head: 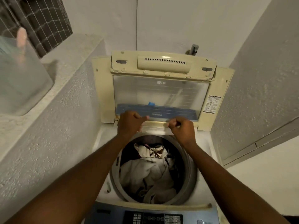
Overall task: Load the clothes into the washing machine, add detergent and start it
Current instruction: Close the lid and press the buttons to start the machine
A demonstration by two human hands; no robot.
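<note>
A top-loading washing machine stands open, its cream lid folded up against the wall. Pale and dark clothes lie heaped inside the drum. At the back rim of the opening sits a whitish detergent drawer. My left hand is at its left end with fingers curled and thumb stretched along the edge. My right hand pinches its right end with curled fingers. Both forearms reach over the drum. No detergent pack shows.
The control panel with buttons runs along the near edge. A rough concrete ledge on the left carries a translucent container. A tap sticks out of the wall behind the lid. Walls close in on both sides.
</note>
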